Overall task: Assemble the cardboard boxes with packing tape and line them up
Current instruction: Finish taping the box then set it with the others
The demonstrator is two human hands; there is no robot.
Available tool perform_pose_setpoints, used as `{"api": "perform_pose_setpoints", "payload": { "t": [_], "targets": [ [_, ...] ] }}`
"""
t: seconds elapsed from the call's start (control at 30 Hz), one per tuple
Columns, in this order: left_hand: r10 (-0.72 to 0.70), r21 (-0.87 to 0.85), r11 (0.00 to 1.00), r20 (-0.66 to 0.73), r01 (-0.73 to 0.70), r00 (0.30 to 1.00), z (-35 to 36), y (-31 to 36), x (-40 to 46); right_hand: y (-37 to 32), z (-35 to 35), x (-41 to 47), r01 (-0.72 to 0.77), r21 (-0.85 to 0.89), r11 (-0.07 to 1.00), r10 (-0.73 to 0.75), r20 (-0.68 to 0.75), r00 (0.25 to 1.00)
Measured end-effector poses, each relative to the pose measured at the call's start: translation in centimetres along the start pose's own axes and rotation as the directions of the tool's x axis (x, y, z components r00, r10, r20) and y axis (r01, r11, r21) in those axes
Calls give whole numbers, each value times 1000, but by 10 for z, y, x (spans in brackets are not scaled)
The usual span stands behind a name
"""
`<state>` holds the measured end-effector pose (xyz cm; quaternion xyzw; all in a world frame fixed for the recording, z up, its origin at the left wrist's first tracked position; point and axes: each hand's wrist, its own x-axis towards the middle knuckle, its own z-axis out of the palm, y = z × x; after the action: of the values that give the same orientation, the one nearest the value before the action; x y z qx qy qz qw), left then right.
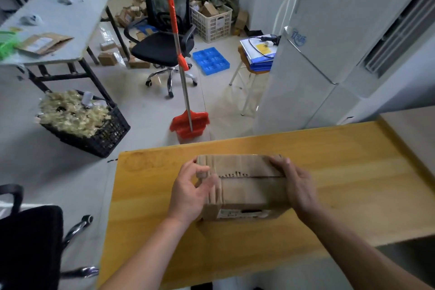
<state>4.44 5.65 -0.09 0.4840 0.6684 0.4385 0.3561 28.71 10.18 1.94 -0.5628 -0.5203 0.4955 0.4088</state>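
Observation:
A brown cardboard box point(244, 188) sits on the yellow wooden table point(353, 183), its top flaps closed along a jagged seam and a label on its near side. My left hand point(190, 193) is at the box's left end, with the thumb and fingers curled around the end flap; motion blur hides the exact grip. Against the box's right end lies my right hand point(299, 186), its fingers wrapped over the top right corner. No tape roll is in view.
Beyond the table's far edge stands a red broom with dustpan point(188, 122). A black crate of packing scraps point(94, 129) sits on the floor to the left. A black office chair point(162, 45), a grey table point(58, 19), a stool point(251, 73) and a white fridge point(317, 54) surround the floor.

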Motion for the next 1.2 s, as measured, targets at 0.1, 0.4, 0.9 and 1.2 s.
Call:
{"api": "perform_pose_setpoints", "payload": {
  "t": [0.1,0.4,0.9,1.2],
  "targets": [
    [-157,-152,977,-33,150,987,12,11,5,4,11,2,-13,-8,1000,12,-49,999],
    [30,134,990,31,-34,999,75,61,-11,13,-49,-13,-50,-142,989,4,-306,952],
    [355,-24,926,389,-376,850,455,248,-134,41,-464,-149,-162,-187,969,-46,-778,627],
    [431,-116,856,699,-503,572,649,307,-188,103,-609,-208,-290,5,957,92,-953,289]
  ]
}}
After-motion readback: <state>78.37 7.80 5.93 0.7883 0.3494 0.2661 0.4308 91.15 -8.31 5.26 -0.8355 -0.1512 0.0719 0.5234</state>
